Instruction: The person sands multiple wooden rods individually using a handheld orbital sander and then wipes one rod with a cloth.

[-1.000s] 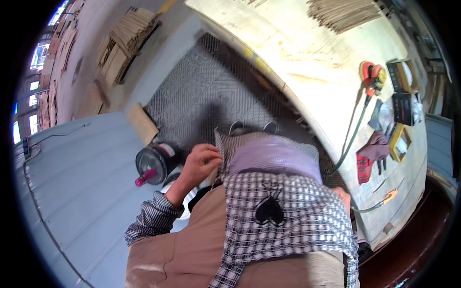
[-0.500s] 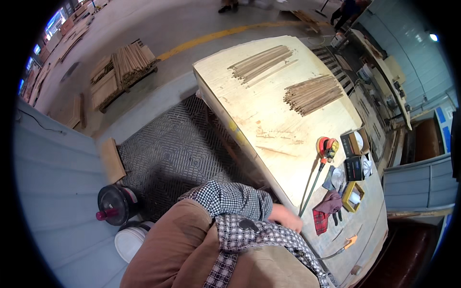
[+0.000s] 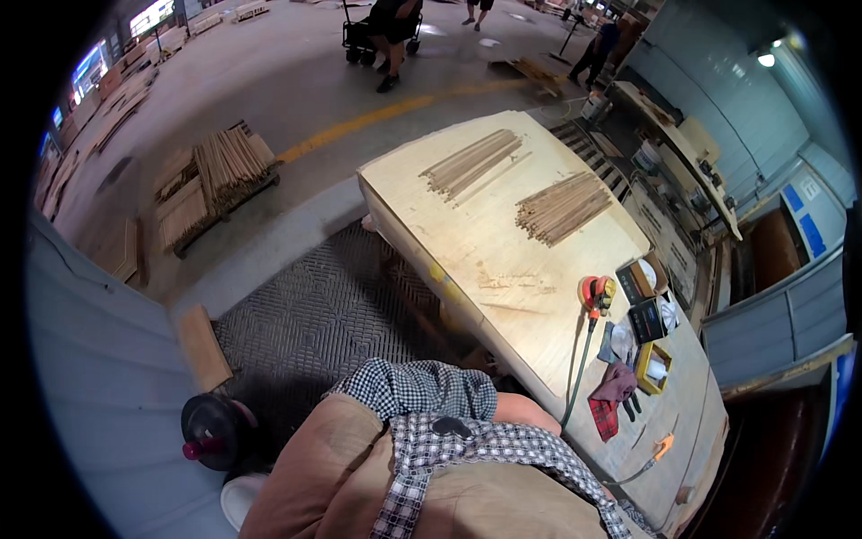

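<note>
My left arm, in a checked sleeve [image 3: 426, 388], reaches across my body to the near edge of the wooden worktable [image 3: 431, 229]. Only bare skin at the wrist of my left hand [image 3: 528, 411] shows; the fingers are hidden behind my checked apron [image 3: 485, 440]. Nearest to it runs the hose [image 3: 579, 373] of a red and yellow orbital sander [image 3: 596, 293], which rests on the table. An orange air blow gun [image 3: 664, 445] lies farther right. My right hand is out of sight.
Two bundles of thin wood strips [image 3: 564, 208] lie on the table. Beside the sander are open boxes [image 3: 642, 278], a yellow box [image 3: 653, 368] and a purple and red cloth [image 3: 615, 391]. A black bucket [image 3: 215, 431] stands left; strips fill a pallet [image 3: 215, 184]. People stand far off.
My view has tilted up, so the table sits lower in the picture. My left hand has slipped behind the apron. A person with a black cart now shows at the far side.
</note>
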Available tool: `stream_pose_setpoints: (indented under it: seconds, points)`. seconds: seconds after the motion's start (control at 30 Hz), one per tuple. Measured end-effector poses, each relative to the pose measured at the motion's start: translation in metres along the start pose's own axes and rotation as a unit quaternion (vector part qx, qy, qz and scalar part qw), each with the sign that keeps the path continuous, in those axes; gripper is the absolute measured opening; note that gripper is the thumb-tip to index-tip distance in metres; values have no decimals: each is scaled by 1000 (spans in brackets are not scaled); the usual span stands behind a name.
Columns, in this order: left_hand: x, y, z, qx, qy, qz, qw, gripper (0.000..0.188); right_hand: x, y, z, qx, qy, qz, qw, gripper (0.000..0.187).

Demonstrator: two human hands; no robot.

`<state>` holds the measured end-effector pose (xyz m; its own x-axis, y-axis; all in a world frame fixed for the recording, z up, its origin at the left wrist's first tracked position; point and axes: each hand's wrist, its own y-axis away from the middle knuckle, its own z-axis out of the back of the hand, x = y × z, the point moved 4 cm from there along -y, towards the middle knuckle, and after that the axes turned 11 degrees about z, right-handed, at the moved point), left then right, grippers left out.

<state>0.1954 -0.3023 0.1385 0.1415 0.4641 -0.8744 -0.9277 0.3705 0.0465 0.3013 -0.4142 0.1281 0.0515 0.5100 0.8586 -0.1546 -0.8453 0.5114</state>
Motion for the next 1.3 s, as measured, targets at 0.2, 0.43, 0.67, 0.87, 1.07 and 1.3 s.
stream_pose_setpoints:
  seconds: [0.2, 0.43, 0.67, 0.87, 1.07, 1.3]
  points:
    - [-43, 41, 17, -8, -24, 129, 991, 28, 13, -1, -23, 13, 16, 2, 1000, 21]
    - [16, 71, -30, -177, 57, 104, 977, 33, 27, -10, -54, 63, 40, 12, 997, 22]
    - [2, 107, -53, -235, 282, -33, 930, 31, 30, -14, -76, 104, 60, 24, 992, 23]
    - [-45, 122, -30, -235, 142, 119, 954, 24, 41, -11, -87, 136, 74, 40, 987, 24]
    - [-16, 134, -40, -301, 101, 150, 936, 29, 54, -7, -93, 183, 77, 55, 979, 25]
    - [-57, 138, 3, -177, 221, 308, 908, 41, 70, -6, -92, 229, 89, 61, 968, 26]
